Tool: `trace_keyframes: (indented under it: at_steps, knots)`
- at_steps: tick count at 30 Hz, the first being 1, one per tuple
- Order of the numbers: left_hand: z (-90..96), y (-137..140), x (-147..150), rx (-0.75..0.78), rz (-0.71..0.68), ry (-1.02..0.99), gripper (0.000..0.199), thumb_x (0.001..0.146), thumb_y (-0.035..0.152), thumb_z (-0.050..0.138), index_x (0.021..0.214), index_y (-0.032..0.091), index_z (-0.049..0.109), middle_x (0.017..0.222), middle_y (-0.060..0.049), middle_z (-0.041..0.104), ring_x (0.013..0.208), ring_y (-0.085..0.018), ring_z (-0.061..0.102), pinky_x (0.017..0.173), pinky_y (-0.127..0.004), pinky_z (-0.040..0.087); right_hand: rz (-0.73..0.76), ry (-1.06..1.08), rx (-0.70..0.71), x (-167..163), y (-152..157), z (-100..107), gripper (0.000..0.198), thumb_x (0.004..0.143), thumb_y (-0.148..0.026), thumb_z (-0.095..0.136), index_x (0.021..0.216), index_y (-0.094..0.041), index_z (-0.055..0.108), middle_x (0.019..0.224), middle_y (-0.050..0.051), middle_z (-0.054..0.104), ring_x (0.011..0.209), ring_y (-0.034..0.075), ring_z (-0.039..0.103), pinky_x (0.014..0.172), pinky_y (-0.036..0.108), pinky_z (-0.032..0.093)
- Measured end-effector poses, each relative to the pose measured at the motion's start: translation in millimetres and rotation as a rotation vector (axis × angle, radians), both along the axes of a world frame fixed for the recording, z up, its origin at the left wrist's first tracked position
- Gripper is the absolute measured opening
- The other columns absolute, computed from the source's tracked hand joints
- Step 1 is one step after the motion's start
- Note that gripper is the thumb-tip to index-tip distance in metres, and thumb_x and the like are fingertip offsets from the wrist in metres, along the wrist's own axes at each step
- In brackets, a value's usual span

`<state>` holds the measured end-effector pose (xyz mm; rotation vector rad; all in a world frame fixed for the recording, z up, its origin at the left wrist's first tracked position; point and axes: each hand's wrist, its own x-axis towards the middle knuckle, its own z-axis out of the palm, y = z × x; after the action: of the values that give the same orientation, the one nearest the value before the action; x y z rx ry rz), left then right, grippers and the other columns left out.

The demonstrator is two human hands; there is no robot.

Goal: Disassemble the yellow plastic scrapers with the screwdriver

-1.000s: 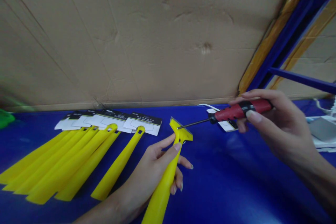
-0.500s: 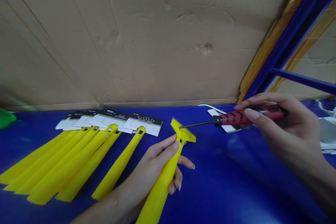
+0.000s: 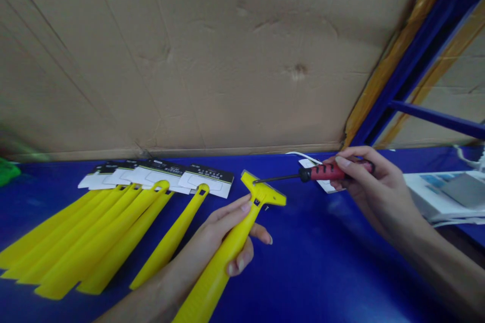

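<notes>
My left hand (image 3: 231, 232) is wrapped round the handle of a yellow scraper (image 3: 217, 275), just below its wide head. A red and black screwdriver (image 3: 326, 171) lies in the fingers of my right hand (image 3: 373, 181). Its thin shaft points left, and the tip meets the left part of the scraper's head. A small screw-like piece (image 3: 267, 207) shows beside the scraper's neck; whether it touches the neck I cannot tell. Left of my left hand lies another yellow scraper handle (image 3: 178, 234) with a black and white card (image 3: 207, 180) at its top end.
Several more yellow scrapers (image 3: 94, 232) with cards lie fanned out on the blue table (image 3: 318, 272) at left. A cardboard wall (image 3: 227, 60) rises behind. To the right are a blue metal frame (image 3: 435, 118), a white box (image 3: 428, 192) and a white tag (image 3: 308, 163); something green (image 3: 7, 174) sits far left.
My right hand has moved left and turned, with the screwdriver shifting left. The scraper in my left hand has turned, its lower handle swinging left. More of the white box now shows.
</notes>
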<state>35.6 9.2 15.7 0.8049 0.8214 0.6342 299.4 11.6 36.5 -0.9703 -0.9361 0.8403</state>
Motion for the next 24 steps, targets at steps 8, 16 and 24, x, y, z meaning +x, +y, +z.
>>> trace_keyframes:
  at_steps: [8,16,24]
  knots:
    - [14.4,-8,-4,0.378,0.097,0.337,0.079,0.093,0.047,0.068,0.160,0.020,0.039,0.069,0.001,0.066,0.039,-0.012,0.052,0.036,-0.022,0.043,-0.106,0.196,-0.008,13,3,15,0.031,0.060,-0.031,0.091,0.075,-0.021,0.067,0.075,-0.003,0.062,0.068,0.010,0.062,0.053,0.015,0.053]
    - [4.2,-13,-7,1.138,0.153,0.918,0.040,0.092,0.031,0.069,0.131,0.033,0.074,0.089,-0.009,0.080,0.065,-0.022,0.067,0.075,-0.035,0.054,-0.093,0.013,-0.041,12,-3,18,0.028,0.054,-0.026,0.092,0.069,-0.019,0.070,0.063,0.001,0.067,0.051,0.011,0.056,0.039,0.018,0.043]
    - [1.8,-11,-7,1.102,0.097,0.987,0.038,0.092,0.034,0.067,0.130,0.032,0.075,0.077,-0.012,0.075,0.073,-0.032,0.070,0.090,-0.050,0.053,-0.057,-0.051,-0.118,15,2,3,0.022,0.063,-0.030,0.088,0.068,-0.020,0.069,0.058,-0.001,0.064,0.045,0.010,0.053,0.037,0.018,0.041]
